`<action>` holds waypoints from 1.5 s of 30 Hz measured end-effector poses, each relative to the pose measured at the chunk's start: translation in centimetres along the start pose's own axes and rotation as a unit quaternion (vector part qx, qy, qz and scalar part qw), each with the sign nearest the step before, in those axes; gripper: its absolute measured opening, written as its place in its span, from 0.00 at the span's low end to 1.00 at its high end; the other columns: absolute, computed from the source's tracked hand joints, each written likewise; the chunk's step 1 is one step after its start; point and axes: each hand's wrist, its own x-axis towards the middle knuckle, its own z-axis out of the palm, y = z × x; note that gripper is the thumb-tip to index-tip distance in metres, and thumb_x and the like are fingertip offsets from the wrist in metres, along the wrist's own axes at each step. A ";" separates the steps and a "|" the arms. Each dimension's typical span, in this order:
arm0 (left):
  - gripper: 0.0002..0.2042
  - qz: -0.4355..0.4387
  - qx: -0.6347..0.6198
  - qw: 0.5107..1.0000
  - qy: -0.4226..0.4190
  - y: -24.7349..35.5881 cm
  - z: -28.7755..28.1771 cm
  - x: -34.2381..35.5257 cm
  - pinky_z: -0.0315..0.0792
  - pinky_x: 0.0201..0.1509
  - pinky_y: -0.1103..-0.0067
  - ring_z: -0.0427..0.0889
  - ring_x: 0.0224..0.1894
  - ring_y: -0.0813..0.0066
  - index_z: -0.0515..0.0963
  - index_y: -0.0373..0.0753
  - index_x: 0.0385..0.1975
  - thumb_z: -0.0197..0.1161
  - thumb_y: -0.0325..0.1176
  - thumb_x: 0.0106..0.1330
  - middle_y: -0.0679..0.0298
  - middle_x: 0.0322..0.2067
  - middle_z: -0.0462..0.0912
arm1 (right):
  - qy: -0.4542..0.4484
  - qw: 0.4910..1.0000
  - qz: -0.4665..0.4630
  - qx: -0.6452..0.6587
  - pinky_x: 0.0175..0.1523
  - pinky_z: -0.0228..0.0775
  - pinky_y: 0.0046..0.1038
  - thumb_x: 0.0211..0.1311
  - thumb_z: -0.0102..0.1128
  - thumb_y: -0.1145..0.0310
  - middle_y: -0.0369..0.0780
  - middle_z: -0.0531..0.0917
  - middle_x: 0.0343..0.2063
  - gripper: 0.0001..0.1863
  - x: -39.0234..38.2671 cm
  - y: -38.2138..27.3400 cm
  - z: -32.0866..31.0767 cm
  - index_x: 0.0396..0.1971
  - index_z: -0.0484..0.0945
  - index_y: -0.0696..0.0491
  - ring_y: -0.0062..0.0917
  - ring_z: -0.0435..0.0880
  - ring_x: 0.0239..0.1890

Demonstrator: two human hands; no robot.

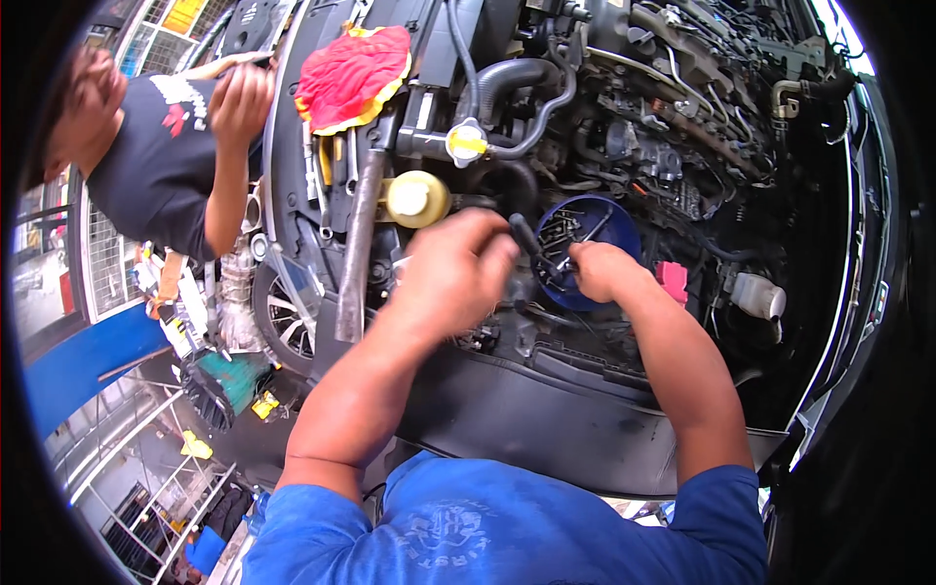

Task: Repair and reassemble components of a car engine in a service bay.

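Note:
My right hand reaches into a blue bowl set in the engine bay. Its fingers are closed at the bowl's near side, and what they hold, if anything, is hidden. Several metal bolts and other small dark parts lie inside. My left hand is smeared by motion, left of the bowl, with its fingers curled. A black, handle-like cylinder shows just beyond its fingertips; whether the two touch I cannot tell.
A yellowish reservoir with a pale cap, a long metal bar, wrenches and a red cloth are to the left. The engine fills the far right. Another person in a dark shirt stands at the left.

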 end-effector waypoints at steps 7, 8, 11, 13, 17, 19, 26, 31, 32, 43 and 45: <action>0.19 -0.235 0.290 0.898 0.232 -9.9 -12.8 5.9 0.76 0.56 0.62 0.84 0.49 0.50 0.81 0.36 0.51 0.60 0.40 0.65 0.46 0.44 0.86 | 0.022 0.998 -0.011 0.053 0.56 0.75 0.43 0.58 0.57 0.71 0.52 0.85 0.44 0.15 -2.5 -0.9 -1.5 0.45 0.79 0.58 0.46 0.83 0.51; 0.20 -0.255 0.320 0.888 0.210 -11.0 -13.5 6.3 0.75 0.58 0.63 0.83 0.52 0.51 0.81 0.36 0.52 0.61 0.40 0.63 0.46 0.47 0.85 | 0.039 0.997 -0.026 0.060 0.56 0.75 0.43 0.58 0.57 0.70 0.52 0.85 0.43 0.15 -2.8 -0.9 -1.5 0.44 0.79 0.58 0.46 0.83 0.50; 0.24 -0.308 0.372 0.863 0.148 -12.4 -14.2 7.0 0.73 0.62 0.64 0.81 0.57 0.52 0.80 0.38 0.54 0.63 0.43 0.60 0.46 0.51 0.83 | 0.073 0.993 -0.042 0.081 0.54 0.75 0.43 0.58 0.58 0.69 0.52 0.85 0.42 0.14 -3.8 -0.7 -1.6 0.42 0.79 0.58 0.47 0.83 0.49; 0.25 -0.322 0.387 0.855 0.123 -12.7 -14.3 7.5 0.73 0.62 0.64 0.81 0.57 0.52 0.80 0.38 0.54 0.64 0.43 0.57 0.46 0.52 0.83 | 0.103 0.987 -0.072 0.105 0.52 0.75 0.42 0.57 0.60 0.71 0.52 0.85 0.40 0.14 -4.2 -0.4 -1.7 0.42 0.79 0.59 0.48 0.83 0.47; 0.21 -0.309 0.472 0.824 0.048 -14.2 -14.7 8.6 0.75 0.60 0.61 0.83 0.54 0.46 0.81 0.36 0.48 0.62 0.41 0.58 0.44 0.48 0.84 | 0.148 0.976 -0.086 0.133 0.49 0.76 0.42 0.56 0.60 0.72 0.51 0.85 0.37 0.13 -5.4 0.5 -1.9 0.41 0.79 0.60 0.49 0.84 0.44; 0.21 -0.292 0.486 0.823 0.045 -15.4 -15.2 8.5 0.74 0.59 0.57 0.82 0.54 0.43 0.80 0.33 0.48 0.61 0.43 0.60 0.40 0.48 0.83 | 0.181 0.968 -0.061 0.159 0.47 0.75 0.46 0.55 0.59 0.67 0.54 0.84 0.33 0.13 -6.1 1.1 -2.2 0.37 0.78 0.59 0.51 0.83 0.41; 0.18 -0.202 0.299 0.928 0.090 -11.2 -14.7 5.1 0.73 0.52 0.67 0.82 0.41 0.53 0.75 0.30 0.51 0.49 0.32 0.66 0.46 0.39 0.82 | 0.253 0.918 0.011 0.304 0.43 0.76 0.39 0.55 0.56 0.71 0.49 0.84 0.30 0.12 -9.5 3.8 -4.4 0.39 0.76 0.59 0.43 0.85 0.36; 0.15 -0.021 0.226 0.968 -0.108 -1.9 -3.8 0.9 0.75 0.52 0.61 0.82 0.47 0.45 0.76 0.35 0.53 0.52 0.31 0.70 0.44 0.45 0.82 | 0.237 0.917 0.038 0.320 0.42 0.75 0.34 0.64 0.61 0.67 0.46 0.84 0.31 0.12 -9.8 3.7 -5.4 0.41 0.76 0.59 0.35 0.84 0.35; 0.16 0.020 0.199 0.967 -0.157 -0.5 -1.2 0.5 0.74 0.54 0.58 0.81 0.50 0.42 0.77 0.35 0.53 0.53 0.32 0.69 0.43 0.47 0.82 | 0.230 0.924 0.038 0.302 0.45 0.76 0.34 0.68 0.61 0.62 0.48 0.85 0.34 0.15 -9.6 3.5 -5.6 0.44 0.77 0.58 0.37 0.86 0.38; 0.13 -0.020 0.378 0.801 -0.463 1.4 18.0 7.3 0.80 0.54 0.66 0.86 0.51 0.55 0.85 0.36 0.43 0.55 0.30 0.66 0.50 0.47 0.86 | 0.254 0.954 -0.022 0.157 0.53 0.74 0.45 0.64 0.57 0.62 0.51 0.86 0.37 0.17 -10.6 4.8 -2.8 0.47 0.80 0.57 0.48 0.84 0.45; 0.12 -0.014 0.391 0.789 -0.473 1.1 18.8 7.9 0.80 0.54 0.65 0.86 0.51 0.53 0.85 0.35 0.41 0.57 0.30 0.63 0.48 0.46 0.86 | 0.248 0.953 -0.017 0.172 0.53 0.74 0.45 0.63 0.58 0.63 0.51 0.86 0.38 0.16 -10.9 5.2 -2.7 0.46 0.80 0.57 0.48 0.84 0.45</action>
